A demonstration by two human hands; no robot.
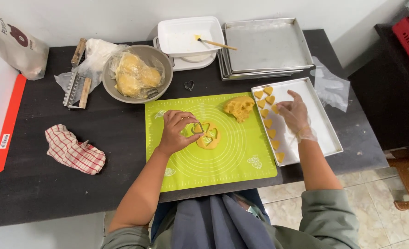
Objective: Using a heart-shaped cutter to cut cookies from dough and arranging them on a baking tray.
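My left hand pinches a small metal heart-shaped cutter at the edge of a flat round of yellow dough with heart holes cut in it, on a green silicone mat. My right hand, in a thin clear glove, hovers over a metal baking tray and sets a yellow dough heart among a row of several dough hearts along the tray's left side. A lump of yellow dough lies on the mat's far right part.
A grey bowl holds plastic-wrapped dough. Behind it are a stack of metal trays, a white dish with a brush and a second heart cutter. A checked cloth, a roller cutter and an orange ruler lie left.
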